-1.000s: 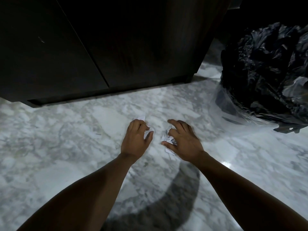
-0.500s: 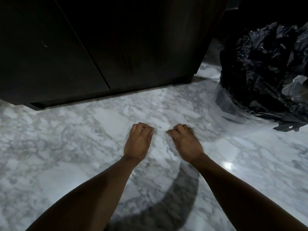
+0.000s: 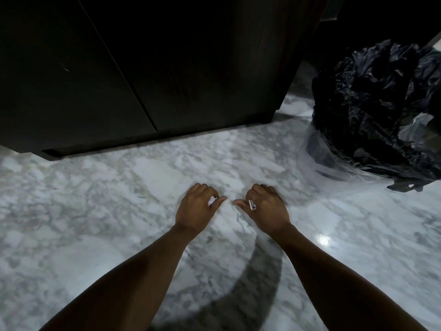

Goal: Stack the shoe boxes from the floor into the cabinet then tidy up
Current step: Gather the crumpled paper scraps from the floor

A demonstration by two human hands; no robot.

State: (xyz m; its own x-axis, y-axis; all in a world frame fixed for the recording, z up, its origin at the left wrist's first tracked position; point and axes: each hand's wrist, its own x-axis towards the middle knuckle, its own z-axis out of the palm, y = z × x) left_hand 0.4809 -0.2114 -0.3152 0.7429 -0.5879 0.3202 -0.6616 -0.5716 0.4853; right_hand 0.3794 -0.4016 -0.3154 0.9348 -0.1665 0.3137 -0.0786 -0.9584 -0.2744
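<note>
A polished grey-and-white marble floor (image 3: 95, 223) fills the lower two thirds of the view under dim light. A dark wooden cabinet (image 3: 191, 68) stands on it, spanning from 9 o'clock round to 1 o'clock. Its two doors are shut, with a thin seam between them, so whatever it holds is hidden. At 2 o'clock a crumpled black bin bag (image 3: 381, 111) sits on the floor near the cabinet's right corner. Clear plastic film (image 3: 317, 149) spreads out from under its left edge. A curved shadow (image 3: 250, 283) lies across the marble at 6 o'clock between the two bare forearms. A small spot of light (image 3: 323, 240) glints at 4 o'clock, just beside the right forearm.

Both forearms reach in from the bottom edge, and the hands meet at the centre, backs up, low over the floor, near each other but apart. The left hand (image 3: 196, 209) has its fingers curled under and its thumb pointing to 3 o'clock. A crumpled scrap of white paper (image 3: 211, 201) peeks out between thumb and fingers. The right hand (image 3: 265, 209) is curled the same way, thumb pointing to 9 o'clock, and pinches a folded white scrap (image 3: 252, 204) at the base of the thumb. I cannot tell whether the knuckles touch the marble. The cabinet's foot lies at 12 o'clock from the hands, well apart.
</note>
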